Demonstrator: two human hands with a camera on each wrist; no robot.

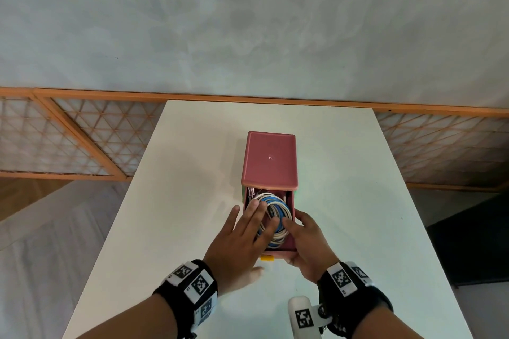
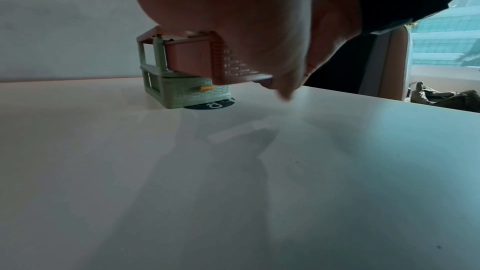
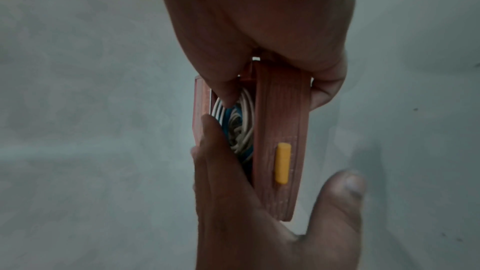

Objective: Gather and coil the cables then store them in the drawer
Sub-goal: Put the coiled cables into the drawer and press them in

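Left hand (image 1: 242,239), fingers flat, presses springy white & blue cable coils (image 1: 275,215) into pulled-out pink drawer (image 1: 291,237); right hand (image 1: 308,242) grips drawer's front corner — light, prob. rebounds.

table (image 1: 192,173): carries the drawer unit (image 1: 270,159) near its middle
upper drawer (image 1: 291,231): pulled out toward the person, past the unit's front
cables (image 1: 278,208): coiled inside the upper drawer
lower drawer (image 2: 197,94): under the upper one, pushed in
left hand (image 1: 242,239): flat over the coil's left side
right hand (image 1: 308,245): at the upper drawer's front right corner, thumb over the rim onto the cables
disc (image 2: 215,105): flat on the table, partly under the unit
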